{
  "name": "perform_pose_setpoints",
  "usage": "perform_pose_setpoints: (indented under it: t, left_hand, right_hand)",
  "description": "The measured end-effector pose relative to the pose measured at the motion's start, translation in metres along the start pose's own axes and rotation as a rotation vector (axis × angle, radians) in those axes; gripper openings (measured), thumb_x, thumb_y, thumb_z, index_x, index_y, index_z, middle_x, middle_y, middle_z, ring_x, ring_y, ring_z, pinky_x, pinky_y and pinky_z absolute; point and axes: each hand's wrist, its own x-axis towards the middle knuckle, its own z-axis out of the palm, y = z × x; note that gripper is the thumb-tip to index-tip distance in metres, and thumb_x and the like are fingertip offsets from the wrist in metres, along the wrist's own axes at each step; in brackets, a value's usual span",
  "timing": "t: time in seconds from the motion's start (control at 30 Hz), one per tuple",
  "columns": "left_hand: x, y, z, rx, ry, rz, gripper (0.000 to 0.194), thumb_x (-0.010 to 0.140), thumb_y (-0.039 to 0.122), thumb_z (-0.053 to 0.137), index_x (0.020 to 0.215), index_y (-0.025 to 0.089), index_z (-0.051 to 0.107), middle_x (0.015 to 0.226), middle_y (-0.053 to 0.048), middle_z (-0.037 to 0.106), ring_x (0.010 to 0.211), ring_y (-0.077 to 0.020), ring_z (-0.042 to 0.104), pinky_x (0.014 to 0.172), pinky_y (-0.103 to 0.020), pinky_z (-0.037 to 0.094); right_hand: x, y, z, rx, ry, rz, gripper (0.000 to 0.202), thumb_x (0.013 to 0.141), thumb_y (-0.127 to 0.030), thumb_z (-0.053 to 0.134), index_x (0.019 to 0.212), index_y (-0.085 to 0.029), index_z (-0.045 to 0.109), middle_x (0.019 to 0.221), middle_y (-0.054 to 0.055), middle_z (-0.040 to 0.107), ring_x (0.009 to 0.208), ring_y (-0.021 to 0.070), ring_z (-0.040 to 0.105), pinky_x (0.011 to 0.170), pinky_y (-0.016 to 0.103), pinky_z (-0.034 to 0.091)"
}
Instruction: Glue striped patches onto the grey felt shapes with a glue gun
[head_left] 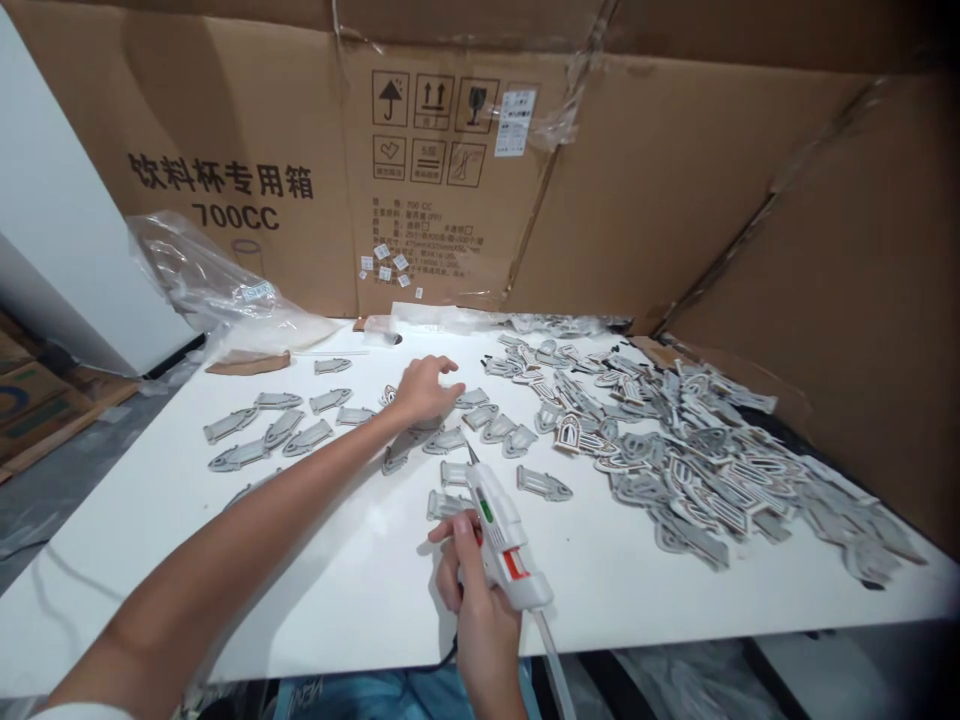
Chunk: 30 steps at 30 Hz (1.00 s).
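My right hand [472, 590] is wrapped round a white glue gun [499, 530] near the front edge, its nozzle pointing away and slightly left. My left hand [427, 388] reaches out over the middle of the white table [375, 560], fingers apart, with nothing visible between them. Flat grey pieces lie around and under it; one grey piece [472, 398] is just right of its fingertips. Another grey piece [544, 483] lies right of the nozzle. The left forearm covers some of the pieces on the left.
A large heap of grey and brown-edged pieces [697, 460] covers the table's right side. Cardboard walls [637, 180] stand behind and to the right. Clear plastic wrap [217, 290] lies at the back left. A white cord [555, 665] runs down from the glue gun.
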Motion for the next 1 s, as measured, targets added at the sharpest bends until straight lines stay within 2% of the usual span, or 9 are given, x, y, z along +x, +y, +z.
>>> perform_pose_setpoints:
  t: [0.17,0.27,0.47,0.6,0.7,0.77,0.83,0.9,1.0]
  left_hand:
    - [-0.037,-0.045,-0.067,0.154,-0.104,0.069,0.054,0.078,0.046,0.09,0.126,0.024,0.077,0.125,-0.011,0.078,0.123,-0.0393,0.066,0.112,-0.05,0.045]
    - [-0.059,-0.063,-0.085,0.202,-0.133,0.107,0.044,0.084,0.048,0.085,0.12,0.025,0.078,0.128,-0.01,0.077,0.12,-0.0365,0.068,0.109,-0.047,0.047]
    - [-0.09,-0.058,-0.089,0.189,0.087,0.171,0.04,0.088,0.042,0.082,0.122,0.023,0.073,0.125,-0.01,0.076,0.118,-0.0335,0.07,0.106,-0.047,0.051]
    - [-0.121,-0.034,-0.094,-0.191,0.058,0.173,0.048,0.092,0.039,0.082,0.135,0.025,0.066,0.129,-0.009,0.075,0.109,-0.0258,0.075,0.101,-0.042,0.06]
    - [-0.151,-0.014,-0.092,-0.295,-0.006,0.432,0.058,0.088,0.029,0.087,0.141,0.025,0.063,0.13,-0.011,0.071,0.115,-0.0256,0.073,0.1,-0.04,0.062]
    - [-0.169,-0.005,-0.084,-0.233,0.007,0.622,0.059,0.087,0.022,0.088,0.141,0.023,0.063,0.122,-0.012,0.072,0.112,-0.0254,0.071,0.095,-0.038,0.063]
    - [-0.183,0.0,-0.073,-0.181,0.005,0.728,0.055,0.089,0.02,0.086,0.139,0.022,0.063,0.116,-0.012,0.072,0.105,-0.0236,0.072,0.086,-0.035,0.063]
    - [-0.191,0.0,-0.063,-0.154,-0.008,0.766,0.05,0.093,0.02,0.084,0.138,0.021,0.062,0.116,-0.012,0.072,0.103,-0.0225,0.072,0.081,-0.032,0.064]
    - [-0.193,-0.006,-0.06,-0.103,0.008,0.784,0.055,0.094,0.026,0.084,0.143,0.02,0.059,0.125,-0.015,0.07,0.111,-0.0248,0.073,0.082,-0.032,0.064]
  right_hand:
    - [0.001,0.002,0.0,0.017,-0.027,-0.003,0.052,0.1,-0.069,0.072,0.089,-0.019,0.07,0.055,-0.01,0.033,0.051,0.0087,0.025,0.05,0.025,0.021]
    - [0.0,0.002,0.0,-0.01,-0.03,0.049,0.057,0.099,-0.075,0.069,0.091,-0.018,0.071,0.057,-0.009,0.031,0.054,0.0096,0.025,0.05,0.025,0.021]
    - [0.0,0.001,0.0,-0.043,-0.013,0.01,0.057,0.101,-0.074,0.067,0.09,-0.019,0.072,0.055,-0.008,0.034,0.053,0.0107,0.029,0.052,0.027,0.025]
    - [0.001,-0.003,0.004,-0.025,0.029,0.009,0.055,0.098,-0.073,0.072,0.093,-0.018,0.076,0.058,-0.006,0.046,0.051,0.0089,0.03,0.052,0.025,0.025]
    - [0.002,-0.004,0.006,-0.001,0.037,-0.011,0.057,0.096,-0.072,0.074,0.11,-0.017,0.08,0.081,0.003,0.072,0.05,0.0072,0.031,0.05,0.026,0.026]
    - [0.003,-0.003,0.006,-0.021,0.025,-0.029,0.058,0.095,-0.07,0.076,0.118,-0.017,0.081,0.089,0.006,0.077,0.05,0.0081,0.034,0.05,0.027,0.03]
    - [0.003,-0.001,0.005,-0.074,0.054,-0.075,0.052,0.091,-0.063,0.083,0.116,-0.018,0.083,0.095,0.008,0.08,0.06,0.014,0.054,0.059,0.029,0.045]
    - [0.004,0.001,0.003,-0.127,0.113,-0.117,0.045,0.086,-0.057,0.088,0.112,-0.02,0.085,0.109,0.008,0.082,0.092,0.0245,0.072,0.083,0.035,0.056]
    - [0.006,0.005,0.0,-0.142,0.153,-0.102,0.046,0.083,-0.056,0.09,0.113,-0.021,0.084,0.112,0.009,0.083,0.108,0.0317,0.074,0.092,0.04,0.058]
